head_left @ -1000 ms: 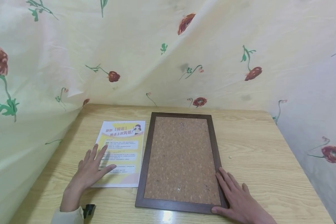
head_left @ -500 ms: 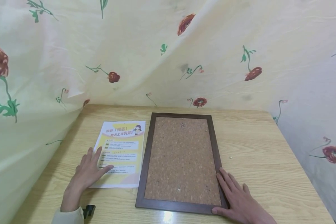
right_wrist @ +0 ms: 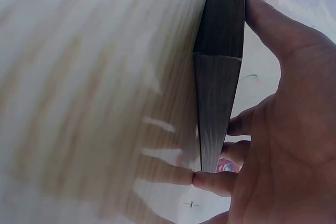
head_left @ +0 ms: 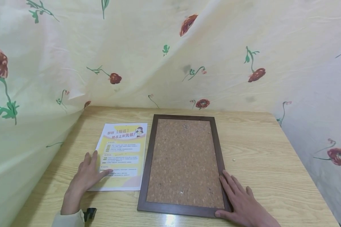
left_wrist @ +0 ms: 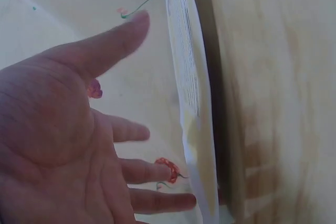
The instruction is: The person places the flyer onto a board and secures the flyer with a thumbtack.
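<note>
A dark-framed cork board lies flat on the table, cork side up. Left of it is a printed sheet in yellow and white, with a cartoon figure at its top. My left hand is spread at the sheet's left edge, its thumb over the lower part. In the left wrist view the thumb stands clear of the sheet, while one fingertip meets its edge. My right hand rests at the board's lower right corner, thumb on the frame and fingers extended along its right side.
Wood-grain table spreads out on both sides. A small clear speck lies right of the board. Beside the left sleeve is a small black object, its kind unclear. Flower-printed cloth hangs behind and at the sides.
My left hand has slid a little left and toward me, uncovering more of the sheet. The right hand, the board and the sheet have stayed in place.
</note>
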Available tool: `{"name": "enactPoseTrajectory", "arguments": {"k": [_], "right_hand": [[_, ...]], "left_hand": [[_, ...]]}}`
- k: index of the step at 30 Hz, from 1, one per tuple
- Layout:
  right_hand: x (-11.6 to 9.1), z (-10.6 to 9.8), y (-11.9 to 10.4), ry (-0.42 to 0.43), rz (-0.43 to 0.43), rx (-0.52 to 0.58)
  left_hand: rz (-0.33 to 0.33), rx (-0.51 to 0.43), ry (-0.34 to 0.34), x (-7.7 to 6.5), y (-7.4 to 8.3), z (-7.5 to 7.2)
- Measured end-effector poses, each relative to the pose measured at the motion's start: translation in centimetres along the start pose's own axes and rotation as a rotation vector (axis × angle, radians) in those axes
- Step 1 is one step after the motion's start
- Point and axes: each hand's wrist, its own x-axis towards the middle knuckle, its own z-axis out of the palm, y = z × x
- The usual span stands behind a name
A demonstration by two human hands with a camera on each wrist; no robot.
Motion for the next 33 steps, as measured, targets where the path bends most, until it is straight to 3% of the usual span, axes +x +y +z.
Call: {"name": "enactPoseTrajectory", "arguments": {"k": [11, 33], "right_hand": [[-0.07, 0.10, -0.04, 0.030, -0.014, -0.010], [-0.13, 0.09, -0.01, 0.039, -0.018, -0.015]], "left_hand": [[-0.116, -0.012, -0.016, 0.29, -0.22, -0.18], [-0.228, 0.022, -0.010, 0.46, 0.46, -0.41]]}}
